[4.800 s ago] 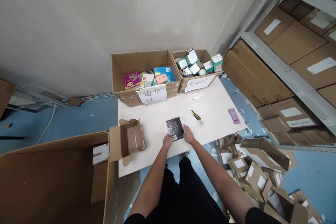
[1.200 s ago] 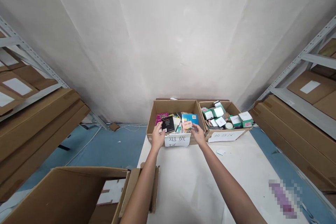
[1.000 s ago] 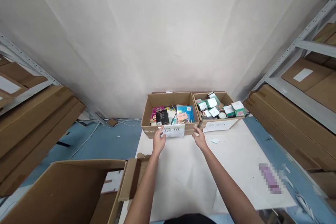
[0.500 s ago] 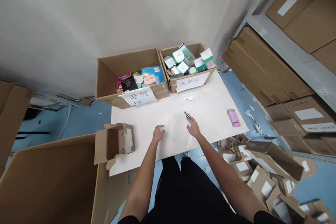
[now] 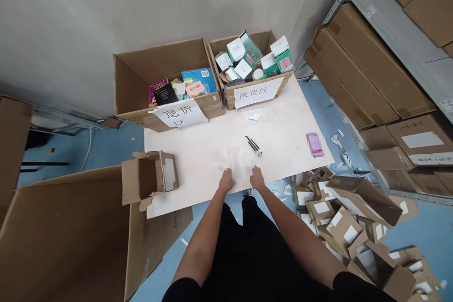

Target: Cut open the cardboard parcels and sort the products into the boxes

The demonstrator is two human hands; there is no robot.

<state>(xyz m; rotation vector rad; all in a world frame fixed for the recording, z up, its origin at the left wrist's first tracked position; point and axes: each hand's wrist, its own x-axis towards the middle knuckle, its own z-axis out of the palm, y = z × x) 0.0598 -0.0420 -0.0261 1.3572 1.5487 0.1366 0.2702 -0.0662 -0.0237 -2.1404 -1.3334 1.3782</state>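
Observation:
My left hand (image 5: 226,180) rests at the front edge of the white table (image 5: 198,160), its fingers loosely stretched out on the top and nothing in them. Beside it on the right, my right hand (image 5: 257,178) also touches the tabletop, fingers out and holding nothing. A black and yellow utility knife (image 5: 254,145) lies just beyond my right hand, apart from the fingertips. A small scrap of white paper (image 5: 254,117) sits farther back, and a pink-purple pixelated rectangle (image 5: 314,145) lies near the right edge.
At the back stand a carton of books (image 5: 134,115) and a carton of green-white boxes (image 5: 230,99), both with handwritten signs. A small opened cardboard box (image 5: 170,174) is at the left, by a big carton (image 5: 71,174). Flattened boxes (image 5: 339,226) litter the floor, right of me.
My right hand has let go of the utility knife, which now lies on the table. Both hands have drawn back to the front edge, and the view has shifted slightly.

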